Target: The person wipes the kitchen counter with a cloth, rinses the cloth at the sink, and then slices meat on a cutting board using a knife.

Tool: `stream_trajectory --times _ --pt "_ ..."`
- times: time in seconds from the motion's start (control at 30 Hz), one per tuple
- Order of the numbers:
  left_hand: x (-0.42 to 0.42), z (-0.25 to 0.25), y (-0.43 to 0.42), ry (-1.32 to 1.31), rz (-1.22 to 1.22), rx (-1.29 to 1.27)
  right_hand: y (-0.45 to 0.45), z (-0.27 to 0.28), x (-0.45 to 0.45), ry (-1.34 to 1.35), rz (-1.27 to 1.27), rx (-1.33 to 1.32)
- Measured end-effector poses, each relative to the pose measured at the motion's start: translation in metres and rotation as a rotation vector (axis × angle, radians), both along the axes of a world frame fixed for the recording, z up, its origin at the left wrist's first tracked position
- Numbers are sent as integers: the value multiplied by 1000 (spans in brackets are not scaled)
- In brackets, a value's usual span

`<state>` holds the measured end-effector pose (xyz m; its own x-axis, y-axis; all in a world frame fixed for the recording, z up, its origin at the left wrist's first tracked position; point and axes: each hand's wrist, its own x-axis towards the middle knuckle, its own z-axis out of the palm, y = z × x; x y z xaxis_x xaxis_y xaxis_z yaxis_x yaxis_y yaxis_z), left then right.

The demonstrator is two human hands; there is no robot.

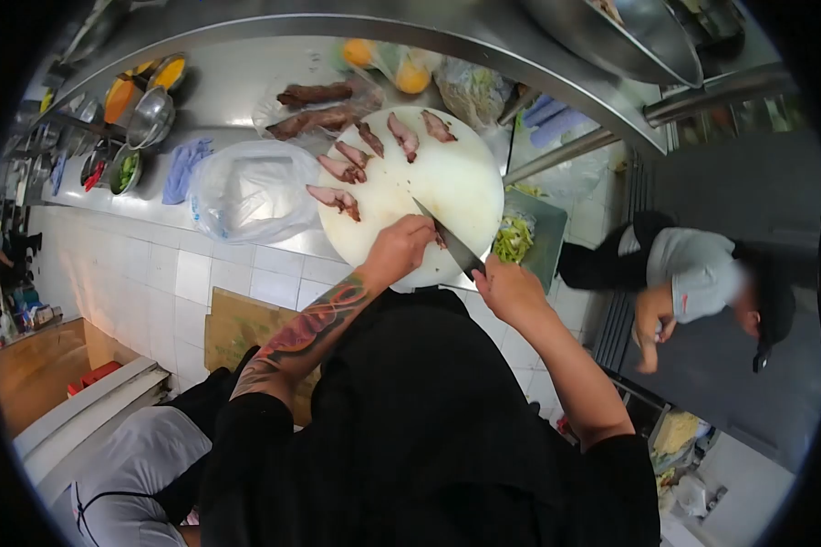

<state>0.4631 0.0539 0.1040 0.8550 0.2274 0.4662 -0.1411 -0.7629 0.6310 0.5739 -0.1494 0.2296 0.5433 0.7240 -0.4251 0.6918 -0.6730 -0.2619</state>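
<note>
My right hand [513, 287] grips the handle of a kitchen knife [456, 244], its blade angled to the upper left over a round white cutting board [470, 173]. Beside the blade, my left hand [406, 244] has its fingers curled on a small piece of cooked meat [441, 240], mostly hidden by the fingers and knife. Several cut meat pieces [403, 137] lie spread over the board's far and left parts. Just past its far left edge, two long browned strips of meat [310, 108] rest on clear plastic.
A plastic-lined container [255, 190] stands left of the board, near a blue cloth [186, 170]. At right is a green tray [543, 228] with chopped greens [514, 239]. A metal shelf [337, 27] spans overhead. One person [693, 273] is at right, another [141, 460] at lower left.
</note>
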Motion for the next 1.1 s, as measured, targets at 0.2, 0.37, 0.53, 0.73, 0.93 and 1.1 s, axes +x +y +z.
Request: stream_trajectory --times 0.2,0.37,0.53,0.73,0.93,1.1 --pt "1 -2 3 -33 -33 -149 -28 -13 -7 -26 -61 203" --pt "3 -2 8 17 -48 -156 -43 -32 -21 5 -172 379" --pt "0 -4 10 15 -66 -86 -41 -52 -24 -31 -206 532" --pt "1 17 12 89 -37 -97 -49 -78 -13 85 -279 674" --pt "28 20 29 102 -349 125 -47 -80 15 189 -406 657" --pt "50 18 35 204 -425 267 -35 -88 29 -7 -208 786"
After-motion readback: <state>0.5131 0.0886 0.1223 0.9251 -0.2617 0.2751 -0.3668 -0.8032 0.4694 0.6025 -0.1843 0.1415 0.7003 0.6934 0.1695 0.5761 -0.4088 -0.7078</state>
